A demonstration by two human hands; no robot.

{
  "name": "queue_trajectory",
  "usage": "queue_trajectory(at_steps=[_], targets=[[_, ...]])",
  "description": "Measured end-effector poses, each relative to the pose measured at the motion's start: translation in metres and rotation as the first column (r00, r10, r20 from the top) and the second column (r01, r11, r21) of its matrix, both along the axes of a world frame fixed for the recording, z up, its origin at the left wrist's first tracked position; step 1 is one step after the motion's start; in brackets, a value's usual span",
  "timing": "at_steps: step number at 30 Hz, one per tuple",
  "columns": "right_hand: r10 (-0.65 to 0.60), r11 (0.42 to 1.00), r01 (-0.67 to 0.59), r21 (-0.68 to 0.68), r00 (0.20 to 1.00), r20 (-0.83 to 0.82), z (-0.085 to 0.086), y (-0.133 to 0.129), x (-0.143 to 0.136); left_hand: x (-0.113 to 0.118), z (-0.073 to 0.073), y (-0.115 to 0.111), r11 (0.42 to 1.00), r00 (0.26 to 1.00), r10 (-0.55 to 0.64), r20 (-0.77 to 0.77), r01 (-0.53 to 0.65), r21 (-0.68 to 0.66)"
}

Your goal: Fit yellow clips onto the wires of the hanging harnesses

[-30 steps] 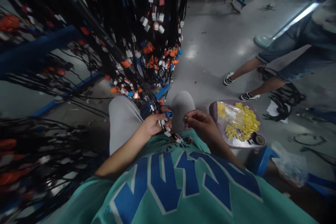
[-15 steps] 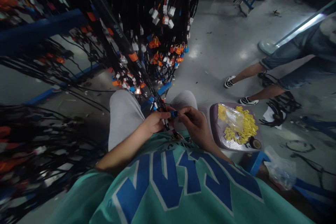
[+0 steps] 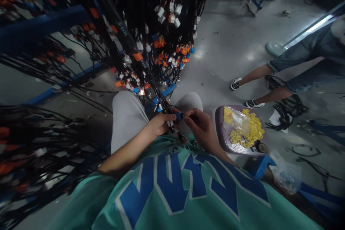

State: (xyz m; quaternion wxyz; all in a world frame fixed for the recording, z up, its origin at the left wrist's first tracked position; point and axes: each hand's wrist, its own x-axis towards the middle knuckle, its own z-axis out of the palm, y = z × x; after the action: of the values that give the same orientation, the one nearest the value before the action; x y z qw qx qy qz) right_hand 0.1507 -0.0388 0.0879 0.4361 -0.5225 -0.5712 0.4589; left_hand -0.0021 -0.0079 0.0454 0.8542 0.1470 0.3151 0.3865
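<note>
A blue connector is pinched between the thumb and fingers of my left hand, in front of my lap. My right hand is closed in a pinch at the connector's right end; whatever its fingertips hold is too small to make out. A thick black wire harness with orange tape runs down from the upper left to my hands. Its loose wires and small white plugs hang beside my left fingers, over my shirt.
Yellow plastic clips and a clear bag fill a purple tray at my right, with a black tape roll. Hanging harnesses crowd the front and left. A person's legs are at the right.
The blue connector has turned slightly, so its right end face shows more. Both hands stay nearly in place, and the view has shifted a little.
</note>
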Motion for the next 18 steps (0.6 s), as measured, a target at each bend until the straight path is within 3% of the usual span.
queue_trajectory(at_steps=[4,10,18], targets=[[0.001,1.0,-0.001,0.03,1.0,-0.006,-0.0054,-0.0003,-0.001,0.0009,0.0,-0.0008,1.0,1.0,-0.007,0.001,0.007,0.015],[0.039,0.993,-0.065,-0.099,0.968,-0.247,-0.0084,0.0,-0.0061,0.0009,0.0007,-0.0007,1.0,1.0,-0.018,-0.015,0.018,0.012],[0.031,0.987,-0.083,-0.136,0.939,-0.343,-0.0101,-0.0003,-0.0065,-0.001,-0.0023,0.0004,0.998,0.999,-0.044,-0.007,0.044,0.048]])
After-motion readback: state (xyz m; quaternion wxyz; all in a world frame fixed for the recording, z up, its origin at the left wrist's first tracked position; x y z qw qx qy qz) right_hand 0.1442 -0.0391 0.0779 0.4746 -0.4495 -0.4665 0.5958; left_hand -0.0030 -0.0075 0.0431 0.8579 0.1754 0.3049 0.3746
